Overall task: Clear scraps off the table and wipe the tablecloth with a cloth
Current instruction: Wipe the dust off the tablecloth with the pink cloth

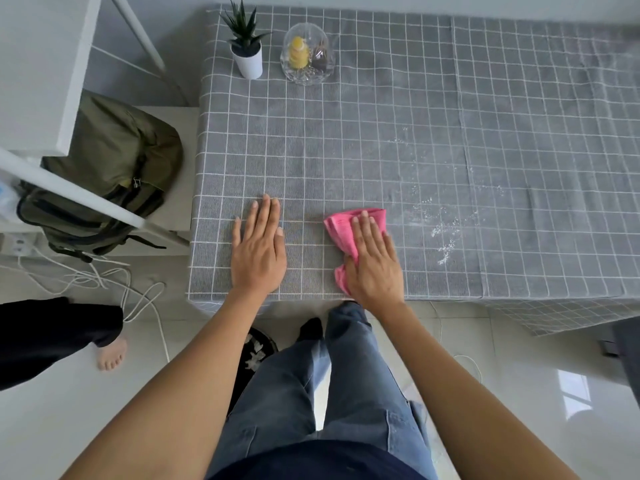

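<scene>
Left hand flat, fingers straight, pinning tablecloth taut. Right hand flat, pressing pink cloth, poised beside white crumbs for sweep.

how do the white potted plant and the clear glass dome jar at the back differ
The white potted plant is opaque, narrow and open-topped, with spiky green leaves rising from it; the clear glass dome jar is see-through, wider and closed over a yellow item. Both stand upright on the grey checked tablecloth.

Even, soft daylight; no hard shadows on the bench. Window glare on the glossy floor, right of and below the bench. Wide-angle bowing at frame edges. Focus sharp overall.
</scene>
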A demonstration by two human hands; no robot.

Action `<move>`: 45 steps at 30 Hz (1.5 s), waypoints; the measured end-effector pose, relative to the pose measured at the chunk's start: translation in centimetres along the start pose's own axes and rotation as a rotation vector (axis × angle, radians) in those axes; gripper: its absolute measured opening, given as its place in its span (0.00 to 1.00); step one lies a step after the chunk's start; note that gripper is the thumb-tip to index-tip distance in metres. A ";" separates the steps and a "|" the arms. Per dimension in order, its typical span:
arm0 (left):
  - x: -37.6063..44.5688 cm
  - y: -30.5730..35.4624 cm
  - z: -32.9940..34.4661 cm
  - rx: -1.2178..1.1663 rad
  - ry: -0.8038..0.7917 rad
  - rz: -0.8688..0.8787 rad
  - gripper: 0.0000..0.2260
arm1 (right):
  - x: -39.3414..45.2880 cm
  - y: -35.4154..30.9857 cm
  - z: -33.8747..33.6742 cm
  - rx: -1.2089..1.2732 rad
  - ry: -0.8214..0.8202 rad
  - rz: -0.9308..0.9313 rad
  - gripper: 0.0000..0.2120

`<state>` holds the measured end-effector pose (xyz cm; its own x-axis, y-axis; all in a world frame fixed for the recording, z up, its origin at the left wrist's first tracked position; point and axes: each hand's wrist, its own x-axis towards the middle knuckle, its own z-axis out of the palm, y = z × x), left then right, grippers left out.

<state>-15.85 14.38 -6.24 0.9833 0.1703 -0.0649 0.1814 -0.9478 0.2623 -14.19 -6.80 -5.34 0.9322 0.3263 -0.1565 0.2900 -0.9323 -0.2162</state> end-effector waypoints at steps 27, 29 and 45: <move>0.0 0.1 -0.1 0.006 -0.012 0.003 0.24 | -1.2 2.3 -0.6 -0.061 -0.021 0.111 0.30; 0.0 0.1 -0.1 0.006 -0.011 0.001 0.24 | -1.4 3.4 -1.0 -0.014 0.013 0.200 0.30; -2.6 0.2 -0.2 0.026 -0.021 0.015 0.24 | -2.2 -2.8 -0.6 0.031 -0.058 -0.015 0.35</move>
<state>-18.41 13.76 -5.84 0.9852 0.1509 -0.0812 0.1662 -0.9568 0.2385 -16.98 -4.98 -3.78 0.9136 0.3492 -0.2082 0.2960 -0.9224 -0.2481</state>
